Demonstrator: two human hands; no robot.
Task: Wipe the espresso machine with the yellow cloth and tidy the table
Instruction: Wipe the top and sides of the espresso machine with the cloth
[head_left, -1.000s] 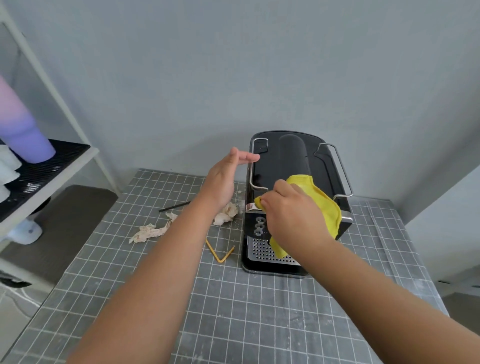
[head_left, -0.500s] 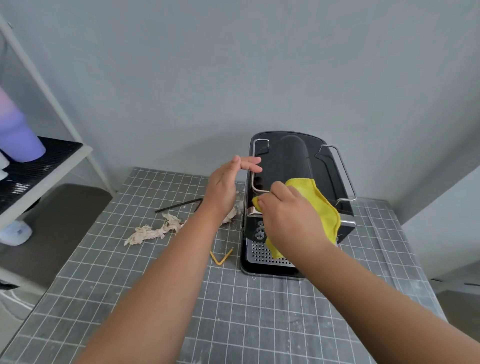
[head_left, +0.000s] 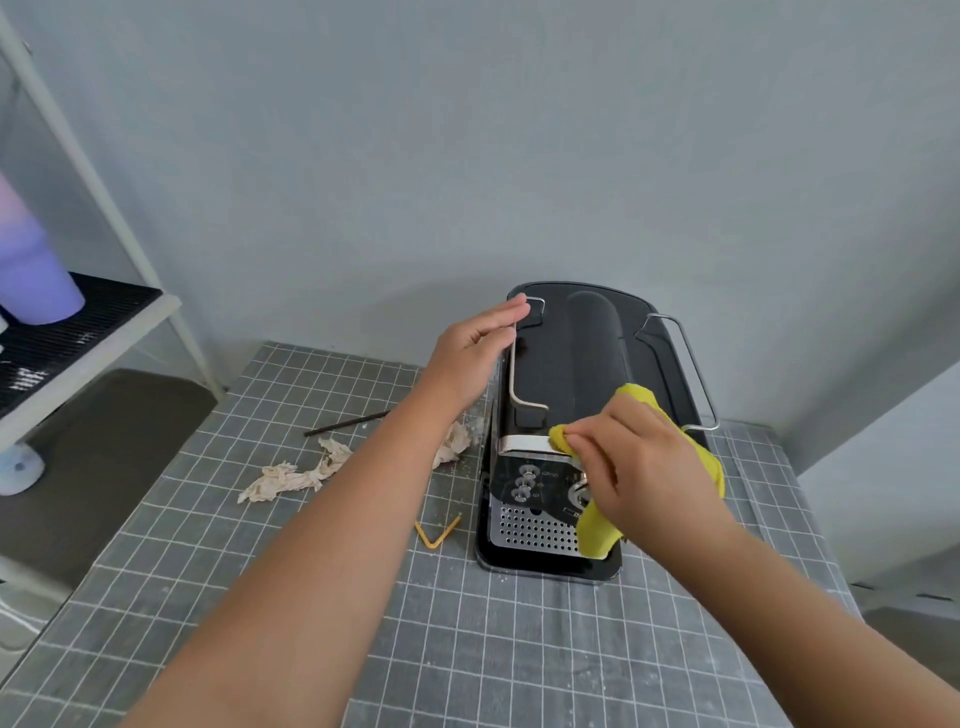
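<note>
Yellow cloth (head_left: 696, 457) is bunched in the right hand (head_left: 639, 467), rubbing the machine (head_left: 571, 353) front's chrome strip. Left hand (head_left: 475, 358), fingers flat, steadies its side. I'd press firmly, use short strokes; worktop (head_left: 467, 649) scraps come later.

Table (head_left: 519, 649): espresso machine (head_left: 571, 364) at its 1 o'clock, back to the wall. Left hand (head_left: 467, 358) flat against the machine's 9 o'clock side; right hand (head_left: 639, 467) with cloth (head_left: 597, 535) on its 6 o'clock front edge. Bent stick (head_left: 438, 534) just beside the machine at 9 o'clock. Crumpled paper (head_left: 291, 478) farther at 9 o'clock; straight stick (head_left: 345, 423) behind it. Shelf unit (head_left: 88, 332) off the table at 10 o'clock, tumbler (head_left: 31, 270) on it.
</note>
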